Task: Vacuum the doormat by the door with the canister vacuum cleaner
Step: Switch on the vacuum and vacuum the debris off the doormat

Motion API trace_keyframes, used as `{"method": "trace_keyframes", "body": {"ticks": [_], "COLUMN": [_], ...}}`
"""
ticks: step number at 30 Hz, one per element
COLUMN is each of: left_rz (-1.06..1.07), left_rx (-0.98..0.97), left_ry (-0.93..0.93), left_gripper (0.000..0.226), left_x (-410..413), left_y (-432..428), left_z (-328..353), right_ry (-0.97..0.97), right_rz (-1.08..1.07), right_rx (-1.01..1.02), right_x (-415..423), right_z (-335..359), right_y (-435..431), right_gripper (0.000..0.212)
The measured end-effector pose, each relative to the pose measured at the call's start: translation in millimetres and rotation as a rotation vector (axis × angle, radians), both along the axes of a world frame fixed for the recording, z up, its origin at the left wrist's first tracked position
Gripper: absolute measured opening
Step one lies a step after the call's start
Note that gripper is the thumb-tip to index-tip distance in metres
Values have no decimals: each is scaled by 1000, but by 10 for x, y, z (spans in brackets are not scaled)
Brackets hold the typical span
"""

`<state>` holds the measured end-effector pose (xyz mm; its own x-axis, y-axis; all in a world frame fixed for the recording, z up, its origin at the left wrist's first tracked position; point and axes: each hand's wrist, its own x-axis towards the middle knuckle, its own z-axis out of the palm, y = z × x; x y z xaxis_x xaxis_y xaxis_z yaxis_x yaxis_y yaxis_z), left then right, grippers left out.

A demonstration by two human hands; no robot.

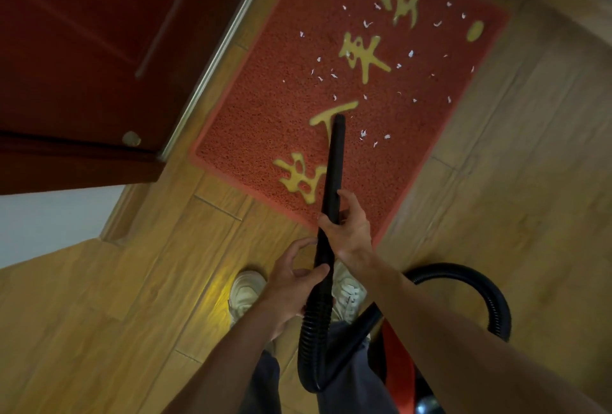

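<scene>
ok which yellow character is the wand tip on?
The T-shaped character, second from the near end of the doormat: the wand tip sits on its stem. The other three are away from it.

Home entryway, I judge. Dark red door (82, 49), with a metal threshold strip (215, 59) along its foot. Red coil doormat (281, 98) with yellow characters lies just beside the strip, on a wood-look plank floor (496, 181). Plain white wall (49, 214) at the corner. My pale sneakers (245, 291) on the planks; household vacuum wand (334, 161) over the mat.
</scene>
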<state>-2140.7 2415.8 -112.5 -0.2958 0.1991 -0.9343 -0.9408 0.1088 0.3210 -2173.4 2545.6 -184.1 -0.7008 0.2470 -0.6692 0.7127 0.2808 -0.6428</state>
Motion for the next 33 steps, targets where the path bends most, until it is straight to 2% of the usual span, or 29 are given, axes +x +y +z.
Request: {"method": "trace_keyframes", "body": {"ticks": [11, 33], "left_rz": [-73, -202], "left_rx": [-31, -18], "left_ry": [5, -18], "left_gripper": [41, 40], "left_x": [106, 220], "left_y": [65, 108], "left_z": [24, 71], "right_ry": [-51, -44], "right_rz": [-113, -277], "right_rx": [-35, -56], "right_x": [218, 558], "right_z": [43, 11], "right_y": [75, 126], "right_gripper": [54, 54]}}
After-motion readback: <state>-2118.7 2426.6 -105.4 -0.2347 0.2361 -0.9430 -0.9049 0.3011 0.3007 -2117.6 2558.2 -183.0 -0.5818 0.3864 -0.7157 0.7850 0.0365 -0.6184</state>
